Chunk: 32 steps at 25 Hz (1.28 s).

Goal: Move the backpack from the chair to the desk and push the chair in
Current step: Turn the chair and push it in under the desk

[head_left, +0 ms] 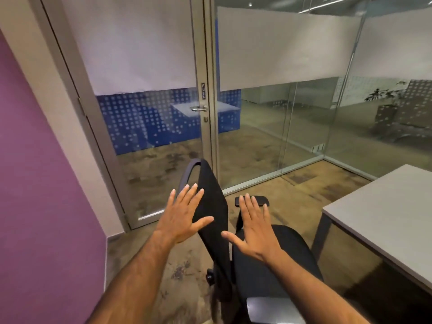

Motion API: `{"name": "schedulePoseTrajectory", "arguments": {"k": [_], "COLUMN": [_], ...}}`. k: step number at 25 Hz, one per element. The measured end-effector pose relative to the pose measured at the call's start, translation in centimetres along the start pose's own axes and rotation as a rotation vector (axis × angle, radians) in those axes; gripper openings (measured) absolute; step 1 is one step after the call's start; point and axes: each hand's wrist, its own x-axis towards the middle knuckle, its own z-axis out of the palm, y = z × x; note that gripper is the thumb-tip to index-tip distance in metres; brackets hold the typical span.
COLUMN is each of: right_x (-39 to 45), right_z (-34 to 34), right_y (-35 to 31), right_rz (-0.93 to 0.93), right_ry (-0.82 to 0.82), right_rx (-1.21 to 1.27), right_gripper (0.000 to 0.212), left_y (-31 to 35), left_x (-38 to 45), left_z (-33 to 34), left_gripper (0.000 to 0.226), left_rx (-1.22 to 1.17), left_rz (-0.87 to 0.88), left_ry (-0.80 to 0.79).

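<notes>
A black office chair [275, 263] stands in the lower middle, its seat bare and turned toward the grey desk [383, 213] at the right. Its mesh backrest [214, 206] rises between my hands. My left hand [184, 216] is spread open just left of the backrest, fingers apart, holding nothing. My right hand [253, 230] hovers open over the seat, in front of the far armrest [257, 200]. No backpack is in view on the chair or on the visible part of the desk.
A purple wall [39, 183] runs along the left. A glass door with a handle [198, 108] and glass partitions stand ahead. Bare brown floor [311, 183] lies between chair and glass. The desk leg [321, 232] stands close to the seat.
</notes>
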Motion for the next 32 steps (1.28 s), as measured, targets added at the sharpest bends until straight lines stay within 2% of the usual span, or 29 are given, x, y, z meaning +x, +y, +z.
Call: {"name": "schedulePoseTrajectory", "arguments": {"k": [7,14,20,25,29,32], "right_x": [11.7,21.1,25.5,29.0,30.3,30.0], "right_z": [5.2,8.8,10.4,12.1,12.4,11.9], "right_y": [-4.3,-6.2,-7.4,-8.9,-10.4,-11.8], "right_rz": [0.012,0.279,0.526,0.734,0.92,1.085], "right_ry": [-0.025,-0.115,-0.216,-0.255,-0.231,-0.225], "right_rx": [0.159,0.368,0.326,0.23,0.106,0.029], "right_gripper": [0.114,0.123,0.134,0.136,0.139,0.139], "left_y": [-10.8,-17.2,-19.7,-20.6,-20.9,-21.0], "left_x": [6.3,17.7,26.8,33.5,35.8,36.1], "left_z": [1.1,2.8,6.5,10.4,12.3,12.7], "left_gripper": [0.103,0.096,0.098,0.092,0.092,0.095], "left_rx": [-0.06,-0.089,-0.072,-0.107,-0.198,-0.209], "left_rz": [0.051,0.196,0.487,0.82,1.056,1.154], "left_ry": [-0.075,-0.16,-0.243,-0.332,-0.402,-0.452]}}
